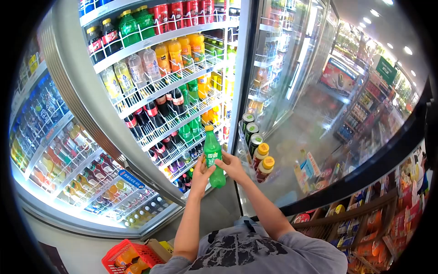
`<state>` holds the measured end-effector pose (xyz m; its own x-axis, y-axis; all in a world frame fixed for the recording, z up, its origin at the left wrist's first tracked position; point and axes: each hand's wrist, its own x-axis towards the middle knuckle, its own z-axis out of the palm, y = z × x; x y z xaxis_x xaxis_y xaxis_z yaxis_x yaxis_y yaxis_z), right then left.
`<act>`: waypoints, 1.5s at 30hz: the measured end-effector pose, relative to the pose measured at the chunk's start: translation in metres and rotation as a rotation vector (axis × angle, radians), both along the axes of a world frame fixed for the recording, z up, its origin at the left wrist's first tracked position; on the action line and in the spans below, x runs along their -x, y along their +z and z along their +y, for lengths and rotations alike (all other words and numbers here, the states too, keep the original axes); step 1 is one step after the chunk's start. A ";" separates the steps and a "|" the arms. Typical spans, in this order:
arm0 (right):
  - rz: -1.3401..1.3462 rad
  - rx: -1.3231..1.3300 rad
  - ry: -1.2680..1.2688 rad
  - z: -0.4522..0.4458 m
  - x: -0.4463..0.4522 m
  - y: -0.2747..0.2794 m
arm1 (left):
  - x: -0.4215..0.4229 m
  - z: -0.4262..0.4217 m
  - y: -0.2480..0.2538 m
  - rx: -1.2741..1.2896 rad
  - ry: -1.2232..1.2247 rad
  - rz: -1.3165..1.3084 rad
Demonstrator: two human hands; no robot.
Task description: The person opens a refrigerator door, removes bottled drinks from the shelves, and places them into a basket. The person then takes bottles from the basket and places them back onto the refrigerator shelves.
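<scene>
A green plastic soda bottle (212,148) with a yellow cap and a white-lettered label stands nearly upright between my hands, in front of the cooler shelves. My left hand (201,176) is wrapped on its left side, thumb across the front. On its right side my right hand (232,166) grips it, thumb on the label. Behind the bottle, a wire shelf (171,125) carries dark cola bottles (154,114) and green bottles. Orange juice bottles (175,55) and clear drink bottles (137,69) fill the shelf above.
The glass cooler door (301,137) stands open at my right, its rack holding several cans (252,130) and yellow-capped bottles (263,166). A red basket (109,260) with orange-coloured bottles sits low at left. Another lit cooler (82,160) is on the left; snack shelves (365,223) are at right.
</scene>
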<state>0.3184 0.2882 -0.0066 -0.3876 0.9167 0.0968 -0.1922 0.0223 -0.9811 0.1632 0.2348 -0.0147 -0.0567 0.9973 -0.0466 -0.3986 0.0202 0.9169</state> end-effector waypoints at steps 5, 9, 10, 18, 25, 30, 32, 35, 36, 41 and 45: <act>0.046 -0.011 -0.016 0.017 0.004 -0.007 | 0.001 0.022 -0.017 -0.085 0.015 0.050; -0.021 0.040 0.029 0.029 0.004 -0.025 | 0.005 0.031 -0.031 -0.093 0.006 0.074; -0.023 0.044 0.026 0.032 0.004 -0.029 | 0.004 0.033 -0.033 -0.056 0.013 0.077; -0.096 0.032 0.079 0.092 -0.003 -0.078 | -0.018 0.084 -0.068 0.025 0.108 0.207; -0.017 0.080 -0.018 0.122 -0.007 -0.089 | -0.032 0.118 -0.078 0.079 0.148 0.206; -0.221 0.038 -0.111 0.124 -0.021 -0.101 | -0.034 0.127 -0.094 0.169 0.073 0.107; -0.303 0.047 -0.159 0.125 -0.025 -0.106 | -0.039 0.132 -0.105 0.156 0.047 0.105; -0.343 0.076 -0.223 0.130 -0.014 -0.118 | -0.030 0.144 -0.117 0.163 0.011 0.075; -0.304 0.089 -0.250 0.134 -0.008 -0.122 | -0.024 0.149 -0.120 0.178 -0.007 0.045; -0.401 -0.001 -0.256 0.159 0.024 -0.133 | 0.013 0.174 -0.130 0.191 -0.018 0.078; -0.500 0.023 -0.309 0.182 0.052 -0.133 | 0.041 0.198 -0.146 0.202 -0.037 0.199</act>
<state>0.2660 0.4705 -0.1393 -0.0955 0.9942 -0.0499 0.3064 -0.0183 -0.9517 0.1218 0.4331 -0.1604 -0.0489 0.9704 -0.2365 -0.2064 0.2218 0.9530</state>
